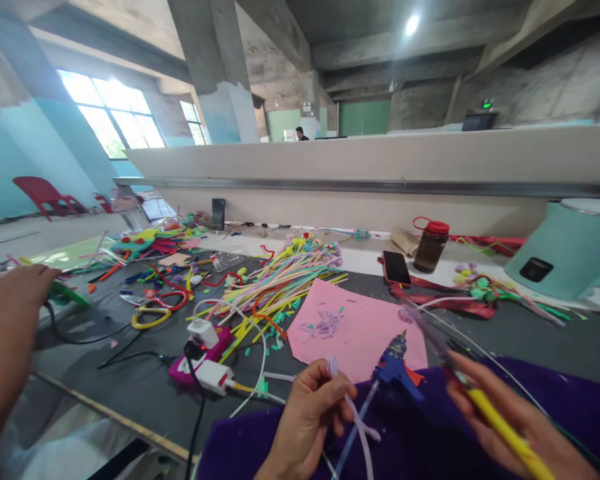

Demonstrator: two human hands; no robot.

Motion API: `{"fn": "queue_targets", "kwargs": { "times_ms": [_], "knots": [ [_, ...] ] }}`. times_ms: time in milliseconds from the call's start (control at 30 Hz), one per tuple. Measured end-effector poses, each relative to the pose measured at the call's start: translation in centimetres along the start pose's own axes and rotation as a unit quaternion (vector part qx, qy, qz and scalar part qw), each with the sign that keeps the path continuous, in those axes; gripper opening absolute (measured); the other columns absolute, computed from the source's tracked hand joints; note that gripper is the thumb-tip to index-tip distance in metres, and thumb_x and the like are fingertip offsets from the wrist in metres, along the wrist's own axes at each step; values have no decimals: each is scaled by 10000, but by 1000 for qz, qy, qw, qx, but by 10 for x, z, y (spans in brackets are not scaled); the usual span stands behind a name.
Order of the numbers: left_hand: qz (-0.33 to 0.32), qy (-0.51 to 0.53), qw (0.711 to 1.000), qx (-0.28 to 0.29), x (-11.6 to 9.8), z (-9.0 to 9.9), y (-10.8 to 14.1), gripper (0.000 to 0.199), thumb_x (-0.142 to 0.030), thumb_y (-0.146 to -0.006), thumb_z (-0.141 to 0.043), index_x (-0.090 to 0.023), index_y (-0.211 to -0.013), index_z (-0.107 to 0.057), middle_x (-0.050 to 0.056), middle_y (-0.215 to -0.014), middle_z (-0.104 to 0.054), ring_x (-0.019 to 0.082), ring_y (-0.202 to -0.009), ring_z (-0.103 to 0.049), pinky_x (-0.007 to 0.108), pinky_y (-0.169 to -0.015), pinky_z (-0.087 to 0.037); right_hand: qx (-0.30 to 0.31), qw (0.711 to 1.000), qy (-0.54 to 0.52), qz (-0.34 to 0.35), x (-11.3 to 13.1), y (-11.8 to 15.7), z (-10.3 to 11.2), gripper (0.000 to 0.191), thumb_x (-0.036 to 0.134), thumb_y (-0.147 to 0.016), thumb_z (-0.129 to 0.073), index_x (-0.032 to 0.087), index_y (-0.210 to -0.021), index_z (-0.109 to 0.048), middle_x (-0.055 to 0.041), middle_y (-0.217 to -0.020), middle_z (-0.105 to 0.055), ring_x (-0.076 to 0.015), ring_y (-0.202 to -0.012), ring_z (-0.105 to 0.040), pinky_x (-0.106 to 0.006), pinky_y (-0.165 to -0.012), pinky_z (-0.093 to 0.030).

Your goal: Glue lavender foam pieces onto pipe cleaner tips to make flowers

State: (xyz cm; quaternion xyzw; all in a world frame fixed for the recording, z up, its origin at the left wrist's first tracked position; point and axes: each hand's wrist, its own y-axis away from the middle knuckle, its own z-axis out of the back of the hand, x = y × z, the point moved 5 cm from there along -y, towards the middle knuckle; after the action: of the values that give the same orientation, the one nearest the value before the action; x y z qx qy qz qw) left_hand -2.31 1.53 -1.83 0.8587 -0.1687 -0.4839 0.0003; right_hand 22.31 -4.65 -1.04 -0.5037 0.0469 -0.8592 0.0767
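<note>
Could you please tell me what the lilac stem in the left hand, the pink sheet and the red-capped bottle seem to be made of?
Lilac stem: probably fuzzy fibre, perhaps over wire, given its soft, matte look and bends.
Pink sheet: matte, flat and even; paper, felt or thin foam, I can't tell.
Bottle: likely smooth plastic, tinted and see-through.

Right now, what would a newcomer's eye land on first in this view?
Probably the big fan of pastel and yellow fuzzy stems across the middle of the dark tabletop. Next, the bright pink sheet right of it, with the blue glue gun at its near edge. Up front, the left hand pinches a lilac stem; the right hand holds a yellow-handled tool, its far end blurred.
</note>
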Motion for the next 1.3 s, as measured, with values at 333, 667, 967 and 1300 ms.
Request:
{"fn": "queue_targets", "kwargs": {
  "times_ms": [333,667,967,1300],
  "knots": [
    [16,137,986,-94,7,23,1,293,-257,-525,-795,-157,-734,-615,-6,-582,-651,67,-384,-537,117,-301,-360,111,993,-2,51,59,-56,-98,690,270,-597,-656,257,-1232,-387,-30,-903,-578,-197,-753,-555,-262,-641,-457],
    [19,117,988,-101,15,20,-1,284,-275,-434,-829,-146,-589,-629,-22,-445,-608,84,-355,-529,115,-259,-330,124,979,95,131,48,-53,-106,657,397,-604,-658,216,-1180,-400,-68,-909,-556,-233,-763,-560,-304,-642,-441],
    [16,54,996,-64,10,16,-2,213,-283,-514,-795,-133,-578,-657,1,-454,-625,94,-380,-551,120,-273,-363,135,975,126,127,45,-49,-106,665,289,-555,-697,205,-1150,-412,-83,-953,-576,-254,-819,-580,-320,-651,-466],
    [-24,31,998,-57,7,16,3,131,-241,-594,-751,-137,-623,-676,19,-557,-662,106,-458,-582,137,-340,-403,104,965,180,159,49,-46,-102,652,227,-572,-648,194,-1173,-395,-90,-965,-582,-257,-833,-588,-346,-664,-480]
  ]
}}
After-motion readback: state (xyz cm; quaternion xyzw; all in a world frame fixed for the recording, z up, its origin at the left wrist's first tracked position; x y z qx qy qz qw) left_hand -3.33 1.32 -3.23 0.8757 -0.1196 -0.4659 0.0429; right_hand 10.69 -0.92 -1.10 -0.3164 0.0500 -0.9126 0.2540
